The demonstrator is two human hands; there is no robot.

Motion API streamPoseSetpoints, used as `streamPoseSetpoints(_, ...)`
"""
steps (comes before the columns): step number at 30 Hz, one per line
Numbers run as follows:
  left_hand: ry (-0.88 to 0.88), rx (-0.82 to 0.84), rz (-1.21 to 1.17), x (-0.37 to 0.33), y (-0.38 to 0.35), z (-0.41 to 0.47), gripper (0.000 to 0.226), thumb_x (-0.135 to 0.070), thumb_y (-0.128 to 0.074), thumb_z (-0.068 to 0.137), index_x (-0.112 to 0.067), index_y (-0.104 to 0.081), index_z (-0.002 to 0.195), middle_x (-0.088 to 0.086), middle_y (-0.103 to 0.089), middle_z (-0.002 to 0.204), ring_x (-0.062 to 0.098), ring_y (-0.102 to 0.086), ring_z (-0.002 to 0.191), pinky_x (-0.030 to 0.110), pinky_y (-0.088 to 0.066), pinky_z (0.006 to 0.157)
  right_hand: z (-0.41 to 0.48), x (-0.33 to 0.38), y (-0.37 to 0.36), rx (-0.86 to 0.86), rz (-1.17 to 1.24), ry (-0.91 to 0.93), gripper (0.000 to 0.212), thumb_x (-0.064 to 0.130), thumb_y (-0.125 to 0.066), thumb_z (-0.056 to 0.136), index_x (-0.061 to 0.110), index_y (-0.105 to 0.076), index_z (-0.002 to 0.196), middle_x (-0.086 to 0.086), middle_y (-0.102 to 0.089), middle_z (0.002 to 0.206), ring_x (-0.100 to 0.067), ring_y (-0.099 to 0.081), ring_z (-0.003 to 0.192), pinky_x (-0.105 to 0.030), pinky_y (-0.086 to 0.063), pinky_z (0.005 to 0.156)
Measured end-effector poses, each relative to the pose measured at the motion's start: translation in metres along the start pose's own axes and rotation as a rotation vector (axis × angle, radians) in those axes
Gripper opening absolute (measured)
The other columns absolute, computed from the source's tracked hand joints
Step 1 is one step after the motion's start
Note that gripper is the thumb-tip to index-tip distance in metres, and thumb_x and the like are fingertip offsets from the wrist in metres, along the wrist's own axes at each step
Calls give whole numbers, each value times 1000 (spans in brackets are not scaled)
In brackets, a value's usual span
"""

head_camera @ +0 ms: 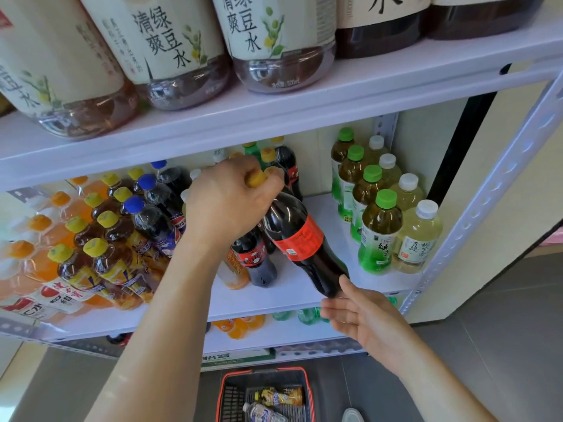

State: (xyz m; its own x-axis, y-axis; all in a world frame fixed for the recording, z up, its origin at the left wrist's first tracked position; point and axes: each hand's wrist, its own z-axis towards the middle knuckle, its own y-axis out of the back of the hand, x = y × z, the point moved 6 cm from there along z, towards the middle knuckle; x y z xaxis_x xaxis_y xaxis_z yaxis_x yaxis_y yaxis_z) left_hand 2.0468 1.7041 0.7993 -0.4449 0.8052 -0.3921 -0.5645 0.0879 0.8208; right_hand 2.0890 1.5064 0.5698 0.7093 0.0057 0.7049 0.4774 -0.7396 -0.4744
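Two hands on one item: a cola bottle [297,239] with a red label, tilted, neck far-left and base near-right, out over the front edge of the middle shelf [259,303]. Left hand [225,205] grips the neck from above, fingers curled round the yellow cap [256,178]. Right hand [362,318] is flat and wide, palm up, just under the base. Its thumb appears to touch the bottle's bottom; its fingers hold nothing.

Step in hand, as judged: lifting the bottle off the shelf for the red shopping basket [224,388] on the floor, near side.

Notes for doing it well:
- Bring the right palm up to take the weight at the base; a cap grip alone lets the bottle pivot.
- Draw it out toward the near right, clear of the smaller cola bottle [254,257] just left of it and the green tea bottles [379,233] to the right.
- Hold the cap below the upper shelf board [274,117].
- Lower it into the basket beside the two bottles lying there; do not drop it.
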Motion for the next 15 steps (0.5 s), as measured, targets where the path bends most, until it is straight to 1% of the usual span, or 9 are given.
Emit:
streamPoseSetpoints(2,-73,152,-160,-3,-4,2,30,-49,-64,89,-22,-65,76,-2,-59,62,13,-55,60,30,-41,55,3,2,3,-92,-91,6,55,54,-65,77,3,-69,96,-12,-72,77,-19,-69,66,-25,-51,53)
streamPoseSetpoints(4,-124,302,-309,-7,-9,1,22,-40,-69,90,-19,-68,85,1,-65,73,14,-58,67,34,-47,66,10,-1,8,-171,-194,-27,55,58,-57,85,4,-67,89,-6,-65,63,-13,-59,53,-23,-45,47)
streamPoseSetpoints(5,-143,322,-315,-7,-11,1,24,-39,-70,89,-16,-67,86,3,-63,72,11,-55,64,34,-46,66,14,-1,10,-198,-248,-47,57,58,-53,89,4,-67,86,-4,-62,59,-12,-55,49,-23,-42,45)
streamPoseSetpoints(7,-165,285,-258,-5,-14,3,33,-40,-70,88,-9,-63,81,0,-50,61,7,-43,54,29,-38,58,21,-1,10,-219,-371,-81,61,59,-45,94,4,-69,84,-2,-62,57,-11,-54,47,-22,-40,44)
streamPoseSetpoints(10,-183,212,-187,-3,-18,4,47,-43,-71,86,-3,-53,69,-3,-35,54,10,-35,50,25,-27,51,30,7,8,-224,-561,-46,61,58,-41,96,4,-68,83,-4,-66,64,-12,-58,52,-25,-43,48)
streamPoseSetpoints(11,-200,189,-165,-3,-20,3,49,-43,-71,86,-4,-49,66,-3,-34,53,12,-34,50,24,-26,50,32,12,7,-231,-641,5,62,55,-42,97,-1,-66,85,-6,-66,67,-16,-58,56,-28,-43,54)
streamPoseSetpoints(13,-229,148,-101,-4,-25,3,47,-44,-70,85,-8,-47,64,-2,-37,51,15,-36,48,24,-26,48,32,27,5,-256,-819,158,60,49,-43,98,-9,-60,94,-18,-63,75,-28,-59,66,-34,-42,64)
streamPoseSetpoints(14,-238,133,-60,-4,-29,2,46,-45,-70,85,-11,-46,64,-2,-40,51,13,-38,47,24,-28,47,30,34,5,-267,-898,239,55,45,-44,99,-8,-59,96,-23,-63,83,-33,-61,73,-37,-44,67)
streamPoseSetpoints(15,-247,124,-20,-4,-34,2,44,-45,-69,85,-15,-44,65,-3,-41,52,11,-40,47,26,-29,46,27,41,5,-274,-956,309,47,41,-46,99,-5,-60,96,-21,-65,89,-33,-63,79,-39,-47,72)
